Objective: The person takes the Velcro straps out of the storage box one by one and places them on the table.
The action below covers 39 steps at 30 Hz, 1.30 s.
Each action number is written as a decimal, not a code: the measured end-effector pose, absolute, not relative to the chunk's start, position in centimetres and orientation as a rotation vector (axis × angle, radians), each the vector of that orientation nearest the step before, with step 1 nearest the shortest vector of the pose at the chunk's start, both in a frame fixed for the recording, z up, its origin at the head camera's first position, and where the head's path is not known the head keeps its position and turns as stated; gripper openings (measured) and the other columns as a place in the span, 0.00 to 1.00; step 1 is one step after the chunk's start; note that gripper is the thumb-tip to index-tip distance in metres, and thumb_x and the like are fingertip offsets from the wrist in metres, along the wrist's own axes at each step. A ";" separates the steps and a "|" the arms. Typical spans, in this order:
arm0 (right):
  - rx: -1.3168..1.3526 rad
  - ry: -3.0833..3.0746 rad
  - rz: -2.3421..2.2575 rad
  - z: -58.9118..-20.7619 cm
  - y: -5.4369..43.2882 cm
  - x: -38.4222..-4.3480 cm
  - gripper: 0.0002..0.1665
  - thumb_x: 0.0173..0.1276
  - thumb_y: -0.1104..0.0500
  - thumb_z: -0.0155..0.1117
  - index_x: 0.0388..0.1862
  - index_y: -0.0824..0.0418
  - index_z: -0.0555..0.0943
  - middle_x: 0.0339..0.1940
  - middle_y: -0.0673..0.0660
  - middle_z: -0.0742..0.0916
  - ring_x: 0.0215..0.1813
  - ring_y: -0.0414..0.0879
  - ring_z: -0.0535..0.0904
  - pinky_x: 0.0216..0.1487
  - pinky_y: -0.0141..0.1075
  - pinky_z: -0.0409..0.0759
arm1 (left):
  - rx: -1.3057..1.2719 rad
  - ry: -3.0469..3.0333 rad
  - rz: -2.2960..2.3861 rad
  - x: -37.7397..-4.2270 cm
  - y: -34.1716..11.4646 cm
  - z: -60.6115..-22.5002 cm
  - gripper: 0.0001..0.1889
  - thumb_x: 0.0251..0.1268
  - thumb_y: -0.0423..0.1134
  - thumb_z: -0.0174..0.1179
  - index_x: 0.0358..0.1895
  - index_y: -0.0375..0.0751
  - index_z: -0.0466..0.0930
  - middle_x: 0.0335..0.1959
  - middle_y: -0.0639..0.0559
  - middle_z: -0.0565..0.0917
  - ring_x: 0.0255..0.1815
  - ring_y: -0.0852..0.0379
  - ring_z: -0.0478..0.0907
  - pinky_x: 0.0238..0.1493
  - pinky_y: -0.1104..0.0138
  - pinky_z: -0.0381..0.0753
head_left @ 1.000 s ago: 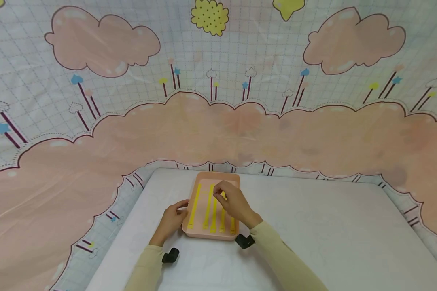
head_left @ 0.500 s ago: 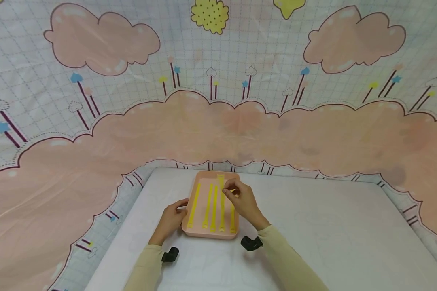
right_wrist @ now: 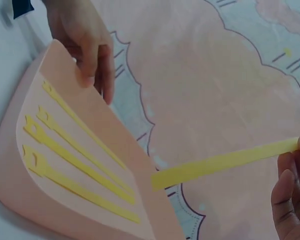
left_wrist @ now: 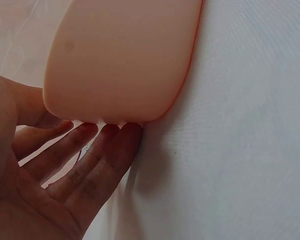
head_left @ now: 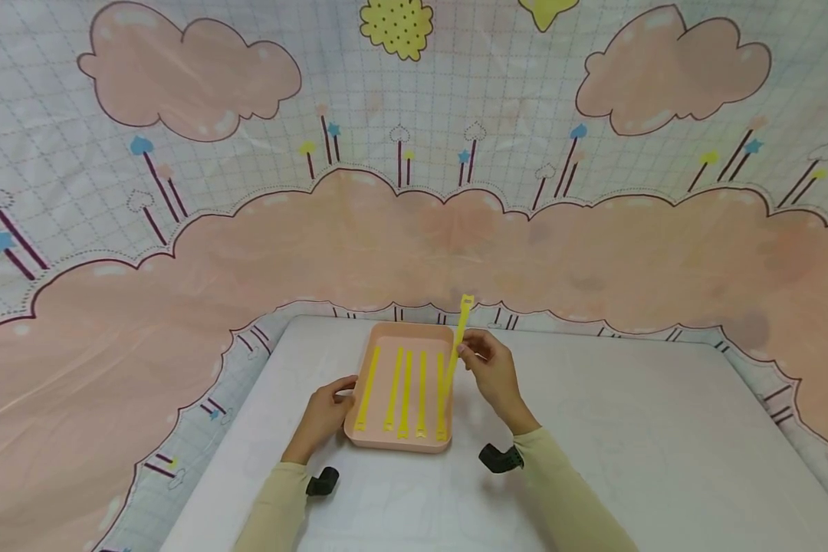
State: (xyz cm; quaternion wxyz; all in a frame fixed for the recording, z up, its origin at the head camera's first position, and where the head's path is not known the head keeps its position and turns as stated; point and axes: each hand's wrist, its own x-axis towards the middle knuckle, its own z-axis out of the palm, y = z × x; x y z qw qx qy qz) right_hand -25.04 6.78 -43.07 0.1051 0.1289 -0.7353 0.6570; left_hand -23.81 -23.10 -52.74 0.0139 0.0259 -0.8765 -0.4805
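In the head view my right hand (head_left: 494, 376) pinches a yellow cable tie (head_left: 464, 316) with a slotted head. It is raised at the tray's right rim, head end up, its lower part overlapping the tray. In the right wrist view, the flat strap (right_wrist: 225, 162) runs out from the fingertips. Several more yellow cable ties (head_left: 422, 395) lie lengthwise in a shallow pink tray (head_left: 400, 444), heads toward the near end. My left hand (head_left: 324, 420) is at the tray's left side; its extended fingers (left_wrist: 110, 150) touch the outer wall in the left wrist view.
The tray sits on a white table (head_left: 614, 445), near its far edge. Behind the table hangs a cloth (head_left: 455, 245) printed with pink clouds. A black device (head_left: 501, 458) is strapped at the right wrist, and another black device (head_left: 323, 482) at the left.
My right hand has lifted one cable tie from among the others and carried it rightward to the tray's right rim. The left hand stays at the tray's left side.
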 end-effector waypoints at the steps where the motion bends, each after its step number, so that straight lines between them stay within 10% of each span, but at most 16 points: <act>1: 0.363 -2.165 1.937 -43.1 7.0 -25.1 0.12 0.68 0.70 0.61 0.49 0.73 0.79 0.39 0.67 0.83 0.35 0.36 0.78 0.35 0.26 0.77 | 0.078 -2.729 -1.493 -23.8 -23.1 -52.7 0.22 0.67 0.31 0.57 0.65 0.38 0.75 0.60 0.39 0.81 0.53 0.44 0.83 0.42 0.62 0.84; 39: -0.041 -2.290 2.263 -50.2 11.6 -29.3 0.15 0.72 0.64 0.59 0.54 0.71 0.77 0.33 0.48 0.85 0.38 0.40 0.81 0.39 0.32 0.81 | 0.091 -2.728 -1.452 -23.9 -22.9 -52.7 0.22 0.68 0.31 0.56 0.64 0.38 0.76 0.59 0.38 0.81 0.52 0.44 0.83 0.44 0.62 0.84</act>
